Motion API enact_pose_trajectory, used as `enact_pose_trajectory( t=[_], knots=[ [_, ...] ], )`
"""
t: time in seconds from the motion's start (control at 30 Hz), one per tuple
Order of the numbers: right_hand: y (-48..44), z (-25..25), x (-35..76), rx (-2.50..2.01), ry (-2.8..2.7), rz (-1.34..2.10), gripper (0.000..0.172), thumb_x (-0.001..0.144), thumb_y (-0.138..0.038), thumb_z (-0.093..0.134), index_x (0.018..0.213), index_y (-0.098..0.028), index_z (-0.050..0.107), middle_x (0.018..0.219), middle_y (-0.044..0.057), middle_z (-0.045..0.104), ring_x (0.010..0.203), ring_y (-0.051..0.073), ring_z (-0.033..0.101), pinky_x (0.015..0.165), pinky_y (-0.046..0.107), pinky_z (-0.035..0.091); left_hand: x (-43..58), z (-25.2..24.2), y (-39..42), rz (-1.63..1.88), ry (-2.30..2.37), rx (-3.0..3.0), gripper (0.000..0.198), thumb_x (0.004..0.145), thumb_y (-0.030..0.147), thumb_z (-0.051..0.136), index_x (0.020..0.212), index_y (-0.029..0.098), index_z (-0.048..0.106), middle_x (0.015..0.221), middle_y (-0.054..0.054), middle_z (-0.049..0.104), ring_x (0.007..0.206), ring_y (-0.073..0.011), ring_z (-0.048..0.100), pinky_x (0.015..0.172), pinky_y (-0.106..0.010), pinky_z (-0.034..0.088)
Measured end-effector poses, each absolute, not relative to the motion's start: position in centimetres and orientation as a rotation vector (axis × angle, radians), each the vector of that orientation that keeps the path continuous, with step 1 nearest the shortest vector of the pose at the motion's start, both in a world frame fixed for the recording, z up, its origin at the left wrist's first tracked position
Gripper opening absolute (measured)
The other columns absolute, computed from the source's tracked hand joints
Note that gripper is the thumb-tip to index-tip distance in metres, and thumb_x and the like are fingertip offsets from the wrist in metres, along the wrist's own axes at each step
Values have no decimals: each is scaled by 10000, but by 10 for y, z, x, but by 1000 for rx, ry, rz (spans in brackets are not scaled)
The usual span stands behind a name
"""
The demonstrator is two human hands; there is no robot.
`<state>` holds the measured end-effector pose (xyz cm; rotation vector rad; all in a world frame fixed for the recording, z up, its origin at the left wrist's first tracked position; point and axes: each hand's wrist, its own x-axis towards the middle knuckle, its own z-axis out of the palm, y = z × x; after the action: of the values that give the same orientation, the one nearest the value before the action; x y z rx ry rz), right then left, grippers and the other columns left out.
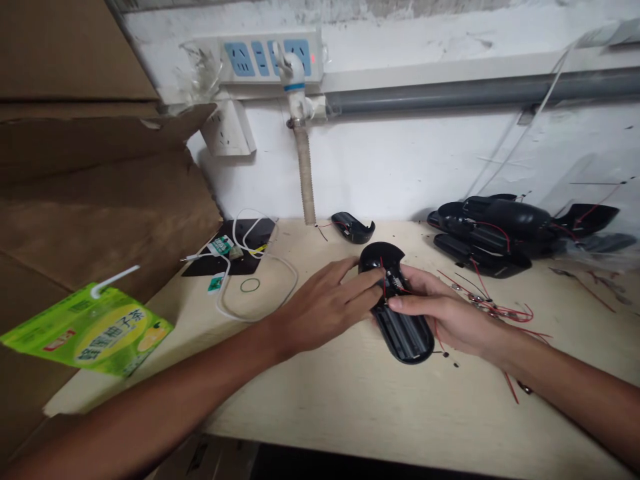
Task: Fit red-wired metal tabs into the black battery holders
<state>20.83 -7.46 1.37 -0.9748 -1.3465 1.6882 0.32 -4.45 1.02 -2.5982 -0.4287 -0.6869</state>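
Observation:
A black plastic shell [405, 333], rounded at both ends and with ribbed, battery-like slots inside, is held just above the table. My right hand [440, 307] grips it from the right side, its thumb laid across the inside. My left hand [335, 293] reaches over the shell's left edge, fingers bent onto the inner parts beside a thin red wire [384, 283]. Whether these fingertips pinch the wire or a small part is hidden. Thin leads with small dark ends hang out below my right hand.
A similar shell [354, 228] lies behind, and several more are piled [500, 230] at the right. Loose red-wired parts [493, 307] lie near my right forearm. At left are a white cable [225, 303], a green drink carton [115, 330] and cardboard [100, 167]. A hose [305, 173] hangs behind.

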Motion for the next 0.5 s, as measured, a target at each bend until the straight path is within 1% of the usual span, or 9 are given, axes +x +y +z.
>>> enact_pose_trajectory(
  t=[0.07,0.13,0.23,0.37,0.5],
  knots=[
    [-75,13,207,-1002,-1308,1683,385,680,-245,684,1037,-192,550,913,58,625,791,214,632,705,377,535,3,10,-44,-710,-426,-2587,157,955,177,470,1065,120,565,1213,-80,624,1055,-199,598,962,-384,509],
    [-77,12,204,-1038,-1252,1658,379,657,-226,700,1006,-191,554,854,40,605,718,184,606,629,336,524,4,9,-45,-728,-411,-2574,154,957,193,469,1044,121,574,1195,-77,632,1027,-199,599,951,-383,510],
    [-79,10,200,-1092,-1167,1626,383,613,-192,701,969,-182,561,820,36,596,661,163,578,544,291,492,7,9,-46,-715,-429,-2577,176,973,220,440,1009,134,589,1163,-70,641,961,-179,608,890,-355,522],
    [-81,12,196,-1094,-1152,1619,343,594,-168,678,918,-174,563,777,20,581,637,156,562,557,311,499,9,7,-48,-719,-443,-2588,201,975,257,441,965,133,599,1136,-78,646,934,-175,610,825,-337,528],
    [-81,13,194,-1081,-1150,1620,315,599,-168,685,891,-170,567,755,6,561,623,147,543,564,320,495,8,6,-47,-731,-476,-2582,205,952,303,491,991,132,597,1174,-93,626,934,-195,606,796,-350,542]
  ],
)
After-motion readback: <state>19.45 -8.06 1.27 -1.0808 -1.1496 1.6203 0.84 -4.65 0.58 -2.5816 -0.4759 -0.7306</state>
